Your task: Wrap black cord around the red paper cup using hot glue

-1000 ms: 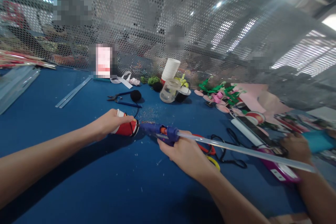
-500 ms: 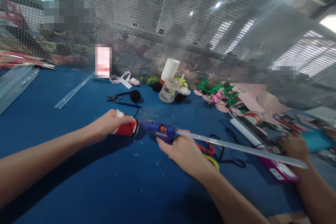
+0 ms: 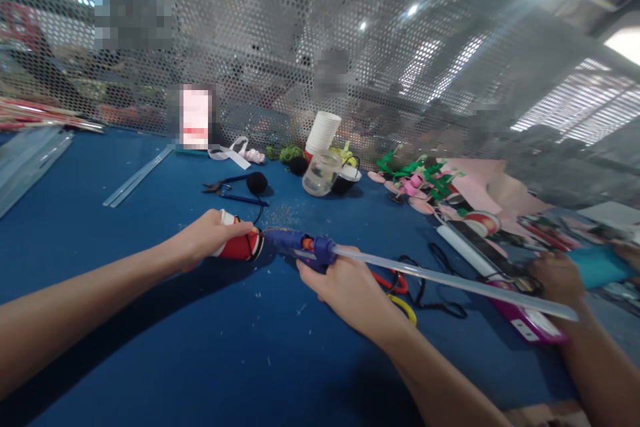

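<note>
A red paper cup (image 3: 237,245) with a white rim lies on its side in my left hand (image 3: 205,240), whose fingers close round it. Black cord runs along the cup's base and up to a black ball of yarn (image 3: 257,183). My right hand (image 3: 350,287) grips a blue glue gun (image 3: 300,245), its tip at the base end of the cup; whether it touches I cannot tell. A long clear glue stick (image 3: 430,272) sticks out of the gun's back. Blue-handled pliers (image 3: 235,190) lie open beyond the cup.
A clear plastic cup (image 3: 320,173) and stacked white paper cups (image 3: 323,132) stand at the back. Scissors (image 3: 403,310) lie under my right forearm. A purple power strip (image 3: 530,320) is at right, near another person's hand (image 3: 557,277). Spare glue sticks (image 3: 137,177) lie left.
Both hands, the cup and the glue gun hold nearly the same place. The whole view has shifted only slightly.
</note>
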The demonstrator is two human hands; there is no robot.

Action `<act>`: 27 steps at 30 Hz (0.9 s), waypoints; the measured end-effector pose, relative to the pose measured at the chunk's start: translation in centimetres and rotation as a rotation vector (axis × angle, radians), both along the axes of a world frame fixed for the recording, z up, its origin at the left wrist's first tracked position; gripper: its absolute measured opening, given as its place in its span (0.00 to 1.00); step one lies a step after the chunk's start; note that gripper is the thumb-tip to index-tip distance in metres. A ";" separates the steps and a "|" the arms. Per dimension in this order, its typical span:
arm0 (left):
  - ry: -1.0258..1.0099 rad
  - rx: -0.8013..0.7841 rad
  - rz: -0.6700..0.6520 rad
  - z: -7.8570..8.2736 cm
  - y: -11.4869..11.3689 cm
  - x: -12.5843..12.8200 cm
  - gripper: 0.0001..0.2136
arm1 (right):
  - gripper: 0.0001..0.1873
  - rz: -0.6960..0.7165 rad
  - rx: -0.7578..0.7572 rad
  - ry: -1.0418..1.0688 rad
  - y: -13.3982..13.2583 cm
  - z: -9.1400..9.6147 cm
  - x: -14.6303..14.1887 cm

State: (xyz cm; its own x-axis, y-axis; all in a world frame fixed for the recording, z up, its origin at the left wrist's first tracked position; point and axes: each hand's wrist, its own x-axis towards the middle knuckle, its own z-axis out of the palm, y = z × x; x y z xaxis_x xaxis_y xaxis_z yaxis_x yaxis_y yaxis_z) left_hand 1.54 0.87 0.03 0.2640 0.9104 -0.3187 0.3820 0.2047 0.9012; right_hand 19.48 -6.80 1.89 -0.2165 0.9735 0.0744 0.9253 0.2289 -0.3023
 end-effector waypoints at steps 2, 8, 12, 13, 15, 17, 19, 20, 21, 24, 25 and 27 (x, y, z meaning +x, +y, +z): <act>-0.009 -0.002 0.000 0.1 -0.1 0.0 0.14 | 0.11 -0.058 -0.019 0.027 0.0 0.3 -0.3; -0.009 0.011 -0.004 -0.1 0.0 0.0 0.14 | 0.12 -0.101 -0.037 0.052 0.0 0.7 -0.6; -0.025 0.015 -0.020 -0.2 0.0 0.0 0.14 | 0.12 -0.080 -0.027 0.046 0.0 0.5 -0.4; -0.030 0.013 -0.022 -0.1 0.0 0.0 0.14 | 0.12 -0.068 -0.017 0.043 0.0 0.5 -0.4; -0.034 0.012 -0.023 -0.1 -0.1 0.0 0.14 | 0.12 -0.050 0.003 0.028 0.0 0.6 -0.4; -0.030 0.018 -0.019 -0.1 -0.1 0.0 0.14 | 0.12 -0.046 0.019 -0.006 0.1 0.6 -0.5; -0.028 0.016 -0.014 -0.1 -0.1 0.0 0.14 | 0.12 -0.037 0.040 -0.058 0.1 0.6 -0.5; -0.030 0.012 -0.014 -0.1 -0.1 0.0 0.14 | 0.12 -0.020 0.052 -0.089 0.2 0.5 -0.4; -0.033 0.008 -0.014 -0.1 0.0 0.0 0.15 | 0.13 0.004 0.065 -0.117 0.2 0.4 -0.4; -0.038 0.000 -0.017 -0.2 0.0 -0.1 0.15 | 0.13 0.062 0.094 -0.158 0.2 0.2 -0.2; -0.039 0.000 -0.017 -0.2 0.0 -0.1 0.15 | 0.13 0.062 0.104 -0.155 0.2 0.1 -0.2; -0.040 -0.002 -0.011 -0.2 0.0 -0.1 0.15 | 0.13 0.044 0.122 -0.141 0.3 0.1 -0.2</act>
